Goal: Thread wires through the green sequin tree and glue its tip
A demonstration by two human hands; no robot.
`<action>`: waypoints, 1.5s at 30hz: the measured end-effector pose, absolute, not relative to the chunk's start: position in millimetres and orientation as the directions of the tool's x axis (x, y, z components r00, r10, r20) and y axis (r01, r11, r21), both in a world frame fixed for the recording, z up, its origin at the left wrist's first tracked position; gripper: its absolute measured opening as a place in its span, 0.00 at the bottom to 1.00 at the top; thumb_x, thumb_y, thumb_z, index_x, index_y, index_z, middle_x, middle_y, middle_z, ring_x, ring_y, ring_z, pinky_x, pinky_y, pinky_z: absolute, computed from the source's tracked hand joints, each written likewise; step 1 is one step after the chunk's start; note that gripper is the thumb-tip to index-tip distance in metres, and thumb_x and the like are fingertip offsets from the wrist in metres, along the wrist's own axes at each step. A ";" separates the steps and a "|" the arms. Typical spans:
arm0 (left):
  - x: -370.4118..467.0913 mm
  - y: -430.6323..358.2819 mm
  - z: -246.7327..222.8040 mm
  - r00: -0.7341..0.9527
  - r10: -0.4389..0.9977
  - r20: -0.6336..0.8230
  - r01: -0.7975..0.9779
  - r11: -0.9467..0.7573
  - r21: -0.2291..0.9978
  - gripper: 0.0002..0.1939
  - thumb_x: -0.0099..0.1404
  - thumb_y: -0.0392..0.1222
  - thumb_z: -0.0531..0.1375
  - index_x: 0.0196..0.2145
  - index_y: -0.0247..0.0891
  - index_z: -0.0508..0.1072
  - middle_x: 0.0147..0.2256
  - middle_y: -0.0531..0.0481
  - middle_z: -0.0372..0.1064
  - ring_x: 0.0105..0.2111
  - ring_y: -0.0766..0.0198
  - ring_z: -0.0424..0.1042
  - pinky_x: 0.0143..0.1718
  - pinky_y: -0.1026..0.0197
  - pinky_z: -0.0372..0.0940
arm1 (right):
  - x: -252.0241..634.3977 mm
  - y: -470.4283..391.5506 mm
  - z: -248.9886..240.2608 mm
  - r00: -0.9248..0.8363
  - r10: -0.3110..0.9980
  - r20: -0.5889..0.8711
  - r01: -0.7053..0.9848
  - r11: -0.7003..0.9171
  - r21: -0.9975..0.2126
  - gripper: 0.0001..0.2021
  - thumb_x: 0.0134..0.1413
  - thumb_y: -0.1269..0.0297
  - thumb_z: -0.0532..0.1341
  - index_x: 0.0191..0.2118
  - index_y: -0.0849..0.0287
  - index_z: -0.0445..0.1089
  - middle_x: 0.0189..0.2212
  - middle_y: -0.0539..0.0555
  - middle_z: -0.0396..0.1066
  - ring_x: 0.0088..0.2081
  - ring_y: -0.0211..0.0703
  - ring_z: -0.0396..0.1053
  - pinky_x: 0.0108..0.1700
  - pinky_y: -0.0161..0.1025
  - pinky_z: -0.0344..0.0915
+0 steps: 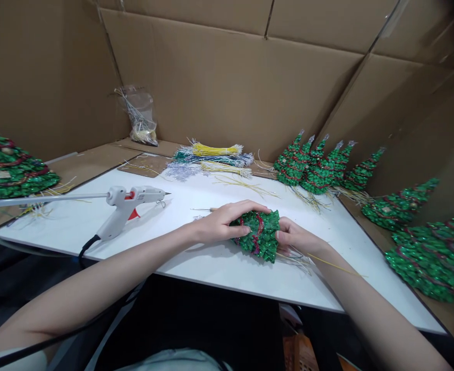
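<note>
Lying sideways between two hands, near the front edge of a white tabletop (215, 270): one small green tree (263, 245), red garland, narrow end behind the left hand (230, 222). Left hand: partly curled, clasping the tree, thumb across its front. Right hand (290, 237): fingers bent at the tree's broad base; cannot tell what they grip. Beyond the left forearm: one white glue gun (113, 219). Further back: yellow wire bundle (217, 150). Back corner, left: clear plastic bag (141, 116).
</note>
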State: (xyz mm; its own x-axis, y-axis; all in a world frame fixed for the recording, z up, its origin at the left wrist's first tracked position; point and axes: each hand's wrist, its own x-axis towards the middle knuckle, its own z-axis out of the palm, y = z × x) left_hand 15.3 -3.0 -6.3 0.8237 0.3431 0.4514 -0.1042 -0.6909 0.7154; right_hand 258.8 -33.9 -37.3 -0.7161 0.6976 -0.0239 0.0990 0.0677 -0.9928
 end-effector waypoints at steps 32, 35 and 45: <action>18.8 -4.0 -4.9 0.832 0.360 0.422 -0.052 -0.707 0.705 0.26 0.68 0.56 0.54 0.57 0.37 0.62 0.55 0.38 0.63 0.54 0.49 0.64 0.56 0.51 0.58 | 255.3 -35.5 -42.3 -0.748 0.661 0.058 -0.088 -0.012 -0.996 0.25 0.54 0.48 0.64 0.19 0.60 0.57 0.10 0.42 0.52 0.11 0.26 0.47 0.15 0.28 0.46; 18.7 -3.5 -4.1 0.835 0.360 0.416 -0.063 -0.688 0.723 0.25 0.67 0.53 0.56 0.57 0.37 0.62 0.54 0.39 0.64 0.54 0.50 0.64 0.55 0.52 0.58 | 256.1 -35.6 -41.1 -0.757 0.652 0.047 -0.067 -0.005 -0.998 0.24 0.55 0.48 0.64 0.20 0.61 0.58 0.10 0.42 0.53 0.12 0.26 0.47 0.16 0.28 0.47; 13.6 0.4 -6.0 0.850 0.367 0.378 -0.120 -0.564 0.817 0.24 0.65 0.45 0.59 0.58 0.38 0.64 0.56 0.42 0.64 0.56 0.50 0.63 0.56 0.54 0.57 | 259.1 -34.4 -41.7 -0.744 0.668 0.003 0.006 0.011 -1.000 0.25 0.52 0.44 0.64 0.22 0.61 0.60 0.11 0.42 0.54 0.13 0.29 0.50 0.16 0.30 0.48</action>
